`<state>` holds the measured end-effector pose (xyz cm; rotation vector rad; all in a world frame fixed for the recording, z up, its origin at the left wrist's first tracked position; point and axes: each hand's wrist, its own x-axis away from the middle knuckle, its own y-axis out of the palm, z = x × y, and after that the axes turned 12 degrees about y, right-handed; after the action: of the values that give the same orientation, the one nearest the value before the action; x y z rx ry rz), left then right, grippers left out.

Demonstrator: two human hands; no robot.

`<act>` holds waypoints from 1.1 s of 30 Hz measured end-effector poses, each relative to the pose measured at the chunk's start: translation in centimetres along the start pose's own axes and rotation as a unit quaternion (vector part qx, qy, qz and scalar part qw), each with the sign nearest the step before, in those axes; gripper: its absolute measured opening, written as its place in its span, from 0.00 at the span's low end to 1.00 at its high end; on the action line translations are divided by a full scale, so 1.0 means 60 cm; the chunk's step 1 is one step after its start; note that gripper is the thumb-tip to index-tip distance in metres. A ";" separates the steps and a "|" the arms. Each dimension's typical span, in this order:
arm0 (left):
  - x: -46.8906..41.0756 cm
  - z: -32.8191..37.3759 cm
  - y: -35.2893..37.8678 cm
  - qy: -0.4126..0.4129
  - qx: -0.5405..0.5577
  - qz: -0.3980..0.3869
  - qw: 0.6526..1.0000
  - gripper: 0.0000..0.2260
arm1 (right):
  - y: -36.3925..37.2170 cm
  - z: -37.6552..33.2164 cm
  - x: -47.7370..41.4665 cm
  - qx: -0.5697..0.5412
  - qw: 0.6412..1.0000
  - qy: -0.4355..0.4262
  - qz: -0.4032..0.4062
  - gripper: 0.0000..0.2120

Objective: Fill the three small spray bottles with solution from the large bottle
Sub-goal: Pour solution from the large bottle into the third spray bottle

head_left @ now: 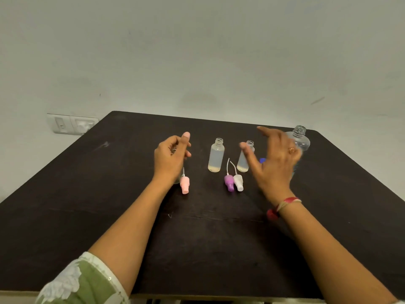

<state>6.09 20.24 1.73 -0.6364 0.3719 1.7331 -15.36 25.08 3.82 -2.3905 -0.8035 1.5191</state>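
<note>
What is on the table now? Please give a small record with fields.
table: dark table
large bottle: uncapped, far right, upright
small bottles seen: middle bottle, right bottle, both open, with liquid
third small bottle: mostly hidden behind left hand
spray tops lying flat: pink, purple, white
right hand: open, holds nothing

The left hand [169,159] covers nearly all of the third small spray bottle [178,181], left of the middle small bottle [216,155], so its fill cannot be told. The blurred right hand [272,163] hides the lower body of the large bottle [301,139] and most of a blue cap [262,160]. The desk [87,216] is cut off at the lower edge.
</note>
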 end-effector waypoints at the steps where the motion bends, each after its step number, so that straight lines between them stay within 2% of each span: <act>1: 0.002 0.001 0.002 0.002 -0.002 -0.005 1.000 0.16 | -0.008 0.011 -0.006 0.003 1.000 0.000 0.029 0.22; 4: 0.006 0.002 0.006 0.014 -0.014 -0.012 1.000 0.17 | -0.028 0.046 -0.020 0.010 0.996 0.022 0.091 0.18; 7: 0.002 0.003 0.004 0.007 -0.006 0.008 1.000 0.17 | -0.045 0.075 -0.032 0.002 0.988 0.087 0.126 0.17; 12: -0.012 0.024 -0.002 -0.058 0.107 0.101 0.987 0.17 | -0.067 0.110 -0.054 -0.039 0.959 0.212 0.187 0.22; 15: -0.012 0.039 -0.001 -0.098 0.165 0.116 0.974 0.18 | -0.070 0.125 -0.055 -0.063 0.945 0.259 0.188 0.27; 22: 0.014 0.062 0.025 -0.122 0.250 0.014 0.960 0.17 | -0.059 0.127 -0.048 -0.086 0.952 0.261 0.132 0.32; 29: 0.050 0.082 0.064 -0.091 0.254 -0.059 0.961 0.14 | -0.053 0.120 -0.043 -0.100 0.946 0.301 0.062 0.39; 33: 0.065 0.076 0.076 -0.078 0.241 -0.085 0.964 0.13 | -0.057 0.113 -0.041 -0.117 0.948 0.293 0.050 0.39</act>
<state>0.10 24.70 2.70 -0.1714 0.5853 1.4427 -23.27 25.76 4.17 -2.8610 -0.7551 0.6770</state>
